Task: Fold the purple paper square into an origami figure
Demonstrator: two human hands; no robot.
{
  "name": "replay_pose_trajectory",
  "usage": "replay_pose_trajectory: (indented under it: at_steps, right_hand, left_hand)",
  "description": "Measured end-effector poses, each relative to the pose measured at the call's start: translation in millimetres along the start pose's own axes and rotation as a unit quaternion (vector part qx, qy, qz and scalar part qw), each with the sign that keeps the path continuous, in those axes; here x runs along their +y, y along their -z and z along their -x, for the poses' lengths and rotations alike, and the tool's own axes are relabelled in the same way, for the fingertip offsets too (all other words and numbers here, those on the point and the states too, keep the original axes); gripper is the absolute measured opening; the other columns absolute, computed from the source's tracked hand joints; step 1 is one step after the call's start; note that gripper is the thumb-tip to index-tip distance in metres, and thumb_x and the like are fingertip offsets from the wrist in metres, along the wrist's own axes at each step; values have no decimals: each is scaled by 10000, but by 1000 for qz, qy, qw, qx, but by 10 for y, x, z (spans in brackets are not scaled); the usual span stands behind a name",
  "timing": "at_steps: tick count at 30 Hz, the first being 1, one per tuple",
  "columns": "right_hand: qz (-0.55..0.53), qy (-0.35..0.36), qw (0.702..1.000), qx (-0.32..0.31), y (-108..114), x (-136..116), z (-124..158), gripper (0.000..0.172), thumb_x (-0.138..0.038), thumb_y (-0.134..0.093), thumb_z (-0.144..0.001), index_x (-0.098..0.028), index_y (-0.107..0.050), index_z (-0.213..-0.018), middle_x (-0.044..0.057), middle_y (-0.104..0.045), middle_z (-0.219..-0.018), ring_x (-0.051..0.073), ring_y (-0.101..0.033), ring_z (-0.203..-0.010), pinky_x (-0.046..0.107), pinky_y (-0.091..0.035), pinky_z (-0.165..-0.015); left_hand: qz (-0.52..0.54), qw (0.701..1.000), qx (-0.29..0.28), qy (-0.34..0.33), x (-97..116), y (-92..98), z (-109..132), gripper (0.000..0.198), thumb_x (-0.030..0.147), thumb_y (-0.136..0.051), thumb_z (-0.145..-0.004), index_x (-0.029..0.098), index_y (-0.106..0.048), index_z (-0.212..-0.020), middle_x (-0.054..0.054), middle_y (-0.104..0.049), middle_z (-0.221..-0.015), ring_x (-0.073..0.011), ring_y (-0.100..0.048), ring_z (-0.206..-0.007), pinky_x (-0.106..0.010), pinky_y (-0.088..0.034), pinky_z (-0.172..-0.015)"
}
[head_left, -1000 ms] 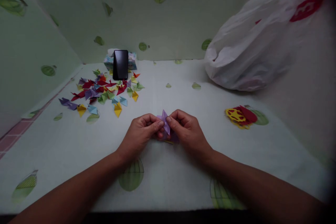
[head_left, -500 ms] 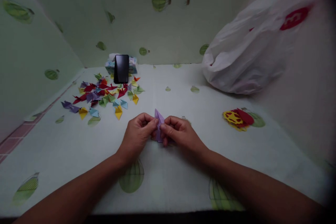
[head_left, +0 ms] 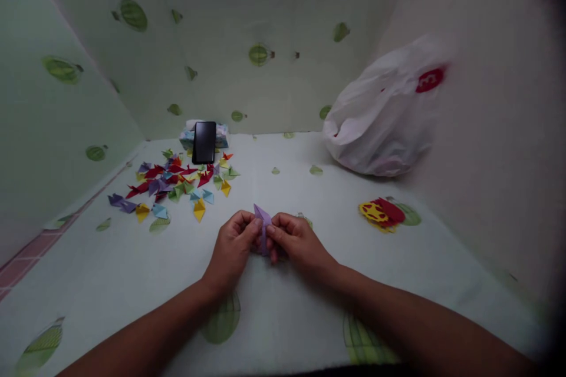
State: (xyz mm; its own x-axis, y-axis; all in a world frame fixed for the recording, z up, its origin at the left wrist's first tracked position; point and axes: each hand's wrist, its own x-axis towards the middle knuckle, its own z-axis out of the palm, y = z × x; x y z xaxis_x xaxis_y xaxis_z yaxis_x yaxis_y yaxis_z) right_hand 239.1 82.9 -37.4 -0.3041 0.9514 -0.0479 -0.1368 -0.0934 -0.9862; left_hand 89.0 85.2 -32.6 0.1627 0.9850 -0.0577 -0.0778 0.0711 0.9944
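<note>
A small folded purple paper (head_left: 262, 215) is held upright between my two hands in the middle of the view, its pointed tip sticking up above the fingers. My left hand (head_left: 237, 244) pinches its left side between thumb and fingers. On the other side, my right hand (head_left: 295, 241) grips the right edge the same way. Fingertips cover much of the paper's lower part. Several small folded paper pieces (head_left: 179, 188) in purple, red, green, blue, yellow and orange lie in a loose heap at the back left.
A black phone (head_left: 204, 142) leans on a tissue box (head_left: 187, 139) behind the heap. At the back right stands a white plastic bag (head_left: 380, 118). Red and yellow cut-out shapes (head_left: 381, 214) lie right of my hands, on the balloon-patterned table cover (head_left: 283, 318).
The camera view has shifted, so the bag and walls show smaller and lower. The purple paper's tip now leans more to the left; both hands keep their hold.
</note>
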Motion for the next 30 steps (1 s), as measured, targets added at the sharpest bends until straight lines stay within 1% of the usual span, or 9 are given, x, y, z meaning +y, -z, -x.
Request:
replay_pose_trajectory:
  at_steps: [5,8,11,14,18,23,30]
  right_hand:
    - [-5,-14,1000,21,-17,29,-6,351,-472,-654,-827,-179,-504,-708,-42,-595,-598,78,-539,-423,209,-369,-444]
    - [-1,-15,999,31,-14,59,-29,364,-489,-662,-798,-183,-493,-696,-48,-584,-560,78,-527,-398,204,-359,-421]
    - [-1,-16,1000,8,-2,69,-39,372,-498,-670,-780,-188,-486,-691,-52,-581,-550,75,-526,-390,195,-340,-408]
    - [-3,-12,1000,-15,13,65,-37,356,-475,-670,-790,-185,-492,-685,-47,-592,-559,72,-535,-397,190,-328,-408]
    - [-19,-11,999,-35,37,64,-47,342,-455,-674,-797,-179,-506,-687,-39,-608,-565,70,-540,-397,190,-328,-410]
    - [-28,-22,998,-56,45,56,-55,344,-454,-695,-766,-178,-508,-682,-32,-616,-566,76,-543,-385,192,-308,-394]
    - [-48,-41,994,-88,59,23,-51,351,-449,-712,-770,-175,-513,-683,-35,-617,-563,75,-540,-384,195,-324,-409]
  left_hand:
    - [54,997,-38,27,-59,-5,-26,263,407,-594,-904,174,-547,-791,26,-579,-647,-120,-544,-561,-248,-444,-585]
    - [28,999,-24,13,-81,23,-72,254,400,-647,-868,166,-572,-804,15,-600,-668,-124,-554,-595,-238,-437,-593]
    - [29,999,-32,-1,-83,53,-96,263,398,-679,-841,159,-582,-789,14,-595,-650,-118,-538,-579,-232,-417,-576]
    - [38,999,-32,-14,-69,66,-82,281,391,-682,-842,165,-553,-735,28,-564,-607,-110,-519,-548,-233,-404,-562]
    - [48,998,-30,-10,-49,67,-67,294,388,-683,-840,172,-528,-715,33,-551,-588,-111,-510,-535,-237,-397,-553]
    - [18,999,-22,-25,-53,90,-99,276,398,-658,-862,171,-545,-752,39,-550,-615,-110,-498,-569,-234,-406,-577]
    - [-80,995,7,-66,-27,144,-114,374,444,-586,-915,178,-510,-664,42,-520,-591,-115,-475,-579,-242,-392,-603]
